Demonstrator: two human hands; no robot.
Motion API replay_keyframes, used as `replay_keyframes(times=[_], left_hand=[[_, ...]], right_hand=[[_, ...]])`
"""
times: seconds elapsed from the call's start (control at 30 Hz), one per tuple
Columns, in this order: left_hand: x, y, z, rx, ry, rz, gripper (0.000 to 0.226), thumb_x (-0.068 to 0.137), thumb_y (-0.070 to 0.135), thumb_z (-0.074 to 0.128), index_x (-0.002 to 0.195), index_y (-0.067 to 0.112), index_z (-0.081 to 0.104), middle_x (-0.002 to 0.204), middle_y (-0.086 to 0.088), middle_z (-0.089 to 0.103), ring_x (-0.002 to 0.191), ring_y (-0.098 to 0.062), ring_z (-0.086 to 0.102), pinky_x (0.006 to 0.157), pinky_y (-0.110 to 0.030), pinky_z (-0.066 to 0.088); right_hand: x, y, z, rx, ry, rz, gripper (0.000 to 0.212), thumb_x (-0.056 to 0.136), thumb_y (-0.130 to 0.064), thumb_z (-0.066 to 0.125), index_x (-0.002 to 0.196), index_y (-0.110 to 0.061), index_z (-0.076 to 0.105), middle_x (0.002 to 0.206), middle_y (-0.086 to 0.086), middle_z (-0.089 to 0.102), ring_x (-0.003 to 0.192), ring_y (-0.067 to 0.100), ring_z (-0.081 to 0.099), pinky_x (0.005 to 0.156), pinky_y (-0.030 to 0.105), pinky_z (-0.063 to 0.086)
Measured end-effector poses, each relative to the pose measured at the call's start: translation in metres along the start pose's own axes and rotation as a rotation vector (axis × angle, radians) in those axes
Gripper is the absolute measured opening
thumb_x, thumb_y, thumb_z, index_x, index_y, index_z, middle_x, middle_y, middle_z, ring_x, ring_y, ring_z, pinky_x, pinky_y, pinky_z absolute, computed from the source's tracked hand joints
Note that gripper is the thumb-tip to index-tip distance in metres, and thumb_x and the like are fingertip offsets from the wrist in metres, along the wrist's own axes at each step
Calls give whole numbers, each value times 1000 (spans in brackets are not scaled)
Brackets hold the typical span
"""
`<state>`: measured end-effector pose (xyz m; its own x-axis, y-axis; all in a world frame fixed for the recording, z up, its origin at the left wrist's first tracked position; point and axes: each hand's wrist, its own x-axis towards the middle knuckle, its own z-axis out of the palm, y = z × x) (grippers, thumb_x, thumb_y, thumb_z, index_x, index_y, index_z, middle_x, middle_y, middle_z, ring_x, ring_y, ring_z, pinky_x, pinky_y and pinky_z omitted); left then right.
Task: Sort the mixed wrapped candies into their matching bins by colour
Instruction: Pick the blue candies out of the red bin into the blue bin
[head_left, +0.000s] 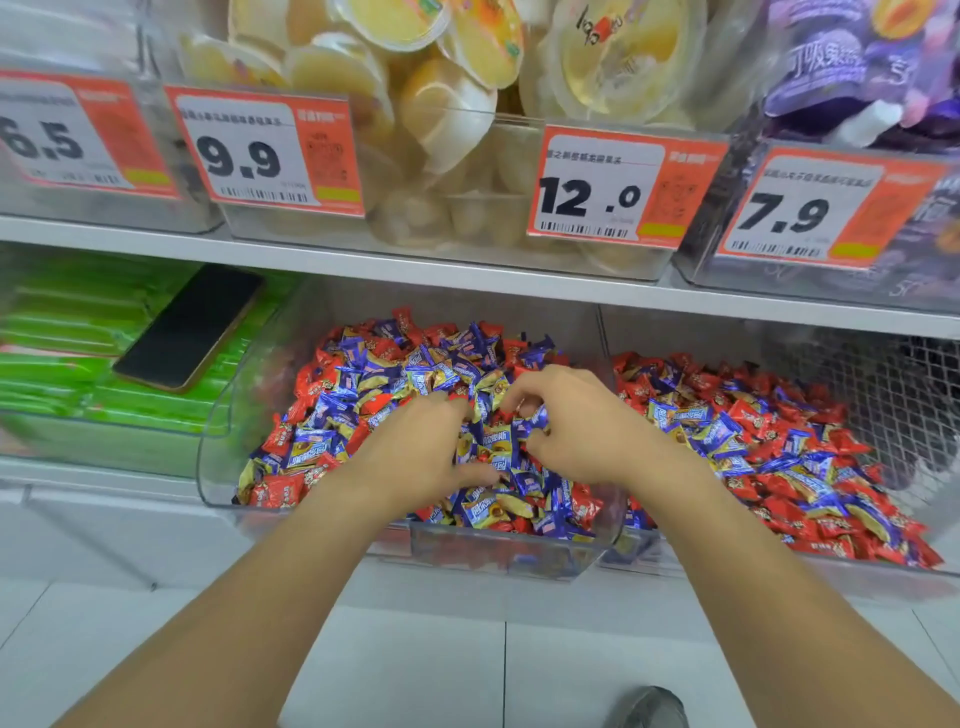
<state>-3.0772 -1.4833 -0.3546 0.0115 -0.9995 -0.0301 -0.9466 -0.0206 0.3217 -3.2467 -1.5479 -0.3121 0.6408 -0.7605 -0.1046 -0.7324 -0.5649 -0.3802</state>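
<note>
A: What are the hands doing?
B: The right hand (576, 421) pinches a blue candy (537, 415); the left hand (421, 447) digs curled fingers into the heap, hold unclear.
A: Why there?
B: Probably picking blues out of the reds. Both work mid-heap in the middle bin (519, 551); the right-hand bin (779, 571) lies just beside, equally mixed.

Glossy foil candy wrappers (498, 452), clear smooth plastic bin (498, 556)
</note>
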Motion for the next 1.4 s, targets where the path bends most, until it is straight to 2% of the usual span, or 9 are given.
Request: replay_keyframes(times=[0.2, 0.33, 0.5, 0.6, 0.7, 0.93, 1.07, 1.23, 1.4], left_hand=[[1, -10, -5, -151, 5, -10, 47, 82, 36, 76, 125, 20, 64, 127, 0, 62, 118, -17, 55, 93, -26, 41], [-7, -20, -13, -235, -21, -34, 51, 74, 35, 83, 121, 28, 67, 123, 11, 64, 122, -11, 49, 89, -22, 34], [-10, -27, -17, -341, 41, -93, 35, 79, 36, 78, 113, 30, 70, 89, 1, 61, 109, -25, 55, 79, -27, 42], [-6, -31, -12, -353, 81, -90, 32, 92, 27, 66, 124, 31, 62, 109, 3, 58, 108, -18, 57, 92, -34, 46], [-3, -31, -9, -317, 81, -78, 37, 100, 20, 51, 137, 27, 52, 116, -3, 48, 109, -23, 53, 87, -32, 43], [8, -13, 3, -314, 149, 26, 49, 99, 12, 51, 143, 32, 45, 126, 0, 48, 112, -17, 49, 90, -27, 37], [18, -7, 9, -210, 9, 122, 52, 97, 4, 51, 142, 30, 48, 139, 3, 47, 121, -18, 48, 97, -41, 45], [20, -9, 6, -176, 34, 161, 24, 89, 20, 68, 114, 22, 71, 104, 7, 60, 94, -13, 57, 85, -34, 47], [9, -10, -3, -149, 0, 169, 38, 75, 29, 83, 109, 23, 68, 82, 18, 47, 70, 2, 43, 63, -20, 32]], right_hand=[[6, 0, 14, -32, -97, -59, 52, 87, -40, 71, 134, -21, 59, 127, 5, 49, 88, 8, 49, 90, 28, 46], [5, 2, 18, 25, -139, -88, 66, 83, -46, 74, 142, -28, 51, 140, -6, 53, 114, 9, 58, 99, 31, 48], [4, -3, 26, 43, -115, -135, 77, 73, -56, 80, 141, -36, 49, 105, -26, 50, 90, -4, 47, 85, 25, 38], [8, -3, 35, 38, -21, -111, 44, 84, -43, 74, 124, -28, 65, 105, -15, 66, 106, 14, 57, 90, 32, 47], [6, 0, 35, 52, 28, -88, 25, 95, -28, 60, 120, -26, 64, 80, -20, 54, 91, 18, 48, 76, 29, 38], [-5, 4, 14, 102, 118, -61, 22, 99, -23, 53, 119, -31, 56, 89, -4, 55, 85, 15, 43, 74, 32, 36], [-10, 8, 5, -77, 95, -22, 23, 97, -16, 52, 115, -30, 55, 97, -3, 48, 96, 24, 48, 78, 35, 38], [-3, 3, 9, -196, -71, -47, 38, 90, -9, 53, 121, -29, 63, 105, 3, 53, 109, 25, 53, 84, 33, 43], [5, 0, 14, -159, -218, -103, 47, 85, -43, 70, 128, -28, 61, 125, -2, 63, 118, 20, 54, 99, 38, 46]])
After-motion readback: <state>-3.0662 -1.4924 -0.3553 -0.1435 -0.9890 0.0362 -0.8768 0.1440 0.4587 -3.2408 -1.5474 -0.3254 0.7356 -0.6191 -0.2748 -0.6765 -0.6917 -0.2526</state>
